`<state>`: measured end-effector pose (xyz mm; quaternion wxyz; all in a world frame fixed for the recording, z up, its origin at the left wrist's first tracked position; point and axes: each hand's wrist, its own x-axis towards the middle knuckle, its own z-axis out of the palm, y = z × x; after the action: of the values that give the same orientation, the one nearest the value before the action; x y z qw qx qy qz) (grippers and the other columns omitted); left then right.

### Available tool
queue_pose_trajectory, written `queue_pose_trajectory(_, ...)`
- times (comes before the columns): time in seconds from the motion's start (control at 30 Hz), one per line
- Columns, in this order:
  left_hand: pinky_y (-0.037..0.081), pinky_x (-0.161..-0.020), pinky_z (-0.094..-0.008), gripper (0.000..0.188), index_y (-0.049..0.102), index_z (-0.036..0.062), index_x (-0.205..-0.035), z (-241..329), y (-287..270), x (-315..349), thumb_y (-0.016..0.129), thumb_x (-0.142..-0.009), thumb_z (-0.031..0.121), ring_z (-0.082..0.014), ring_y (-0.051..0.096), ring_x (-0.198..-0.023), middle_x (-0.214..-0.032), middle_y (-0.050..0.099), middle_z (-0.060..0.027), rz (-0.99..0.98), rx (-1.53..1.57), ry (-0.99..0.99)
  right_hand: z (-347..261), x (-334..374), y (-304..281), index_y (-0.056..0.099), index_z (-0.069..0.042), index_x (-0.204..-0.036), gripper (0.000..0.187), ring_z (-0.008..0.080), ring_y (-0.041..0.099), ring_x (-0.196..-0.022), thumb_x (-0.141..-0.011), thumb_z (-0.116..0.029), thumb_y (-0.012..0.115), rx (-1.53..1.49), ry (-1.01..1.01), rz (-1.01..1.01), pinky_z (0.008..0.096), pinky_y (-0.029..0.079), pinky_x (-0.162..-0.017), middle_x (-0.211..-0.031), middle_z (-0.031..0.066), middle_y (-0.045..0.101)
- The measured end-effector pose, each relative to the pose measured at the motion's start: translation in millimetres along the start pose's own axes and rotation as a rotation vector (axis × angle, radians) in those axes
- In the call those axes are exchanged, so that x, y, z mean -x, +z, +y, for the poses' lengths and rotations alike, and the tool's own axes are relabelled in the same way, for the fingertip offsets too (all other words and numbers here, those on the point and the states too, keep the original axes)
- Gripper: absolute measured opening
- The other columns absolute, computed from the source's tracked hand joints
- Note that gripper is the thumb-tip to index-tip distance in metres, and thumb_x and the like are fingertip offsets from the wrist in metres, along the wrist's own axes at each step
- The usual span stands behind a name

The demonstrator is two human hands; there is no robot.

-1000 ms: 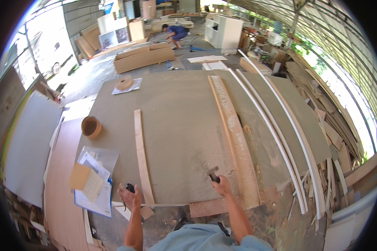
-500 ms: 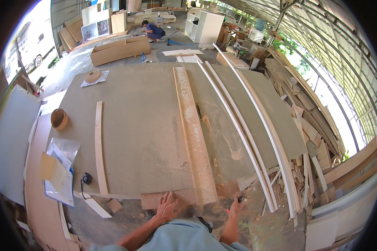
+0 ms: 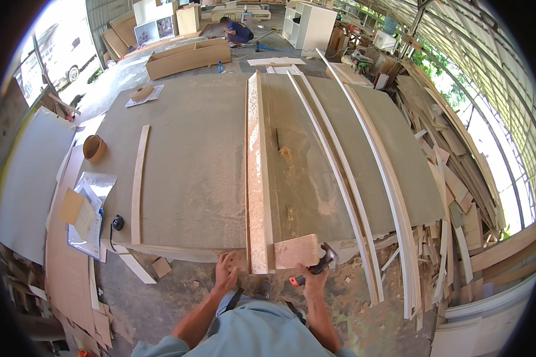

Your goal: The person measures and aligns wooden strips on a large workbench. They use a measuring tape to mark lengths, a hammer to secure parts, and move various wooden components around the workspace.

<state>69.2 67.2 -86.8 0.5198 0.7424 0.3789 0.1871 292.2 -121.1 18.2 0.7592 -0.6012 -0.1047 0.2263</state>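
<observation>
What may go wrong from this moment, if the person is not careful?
1. The right hand holds a hammer beside the short board; a careless swing might hit the left hand, which is not far away.
2. The long board juts past the near edge of the table, so a bump could shift or tip it.
3. The tape measure sits near the table's near left corner and might be knocked off.
</observation>
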Motion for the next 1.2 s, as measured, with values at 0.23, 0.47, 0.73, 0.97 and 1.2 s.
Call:
queue_pose_trajectory(0.23, 0.029, -0.111, -0.0525, 0.106, 0.025, 0.0063, -0.153, 127.0, 60.2, 17.4, 0.080, -0.067, 0.033, -0.0441, 0.028, -0.141, -0.153, 0.025, -0.0261, 0.106, -0.381, 0.066, -23.5, 11.6, 43.0, 0.032, 0.001, -0.145, 0.089, 0.0184, 0.053, -0.111, -0.072, -0.005, 0.082, 0.178, -0.298, -0.135, 0.0316, 0.049, -0.090, -0.133, 0.0111, 0.043)
queue_pose_trajectory(0.47, 0.029, -0.108, -0.0558, 0.099, 0.021, 0.0140, -0.157, 80.0, 95.9, 9.4, 0.074, -0.074, 0.014, -0.0452, 0.024, -0.143, -0.156, 0.020, -0.0263, 0.292, -0.544, 0.185, 2.6, 2.7, 15.8, 0.038, 0.001, -0.139, 0.072, 0.0141, 0.059, -0.097, -0.076, 0.000, 0.074, 0.031, -0.169, -0.171, 0.0283, 0.052, -0.081, -0.119, 0.0087, 0.056)
queue_pose_trajectory(0.73, 0.031, -0.104, -0.0565, 0.098, 0.026, 0.0215, -0.157, 77.0, 95.3, 102.5, 0.075, -0.072, 0.014, -0.0425, 0.026, -0.143, -0.157, 0.025, -0.0194, 0.317, -0.612, 0.111, -27.1, 73.7, -35.9, 0.051, 0.000, -0.127, 0.060, 0.0079, 0.059, -0.080, -0.076, -0.006, 0.082, 0.150, 0.084, -0.430, 0.0234, 0.050, -0.065, -0.095, 0.0026, 0.062)
queue_pose_trajectory(0.97, 0.034, -0.108, -0.0532, 0.083, 0.039, 0.0050, -0.148, 45.5, 90.2, 244.9, 0.075, -0.073, 0.012, -0.0448, 0.038, -0.136, -0.146, 0.044, -0.0215, 0.495, -0.414, 0.301, -33.1, 142.7, -104.8, 0.053, -0.008, -0.094, 0.050, 0.0077, 0.053, -0.072, -0.068, -0.022, 0.093, 0.059, -0.034, -0.743, 0.0252, 0.047, -0.063, -0.093, 0.0035, 0.059)
queue_pose_trajectory(1.2, 0.049, -0.082, -0.0301, 0.052, 0.056, -0.0026, -0.124, -22.8, 107.8, 425.7, 0.076, -0.078, 0.009, -0.0191, 0.062, -0.096, -0.111, 0.064, -0.0095, 0.886, 0.289, -0.118, -25.7, 207.8, -194.6, 0.051, -0.008, -0.076, 0.042, 0.0073, 0.052, -0.057, -0.071, -0.021, 0.091, 0.160, 0.170, -0.574, 0.0246, 0.043, -0.051, -0.074, 0.0021, 0.057)
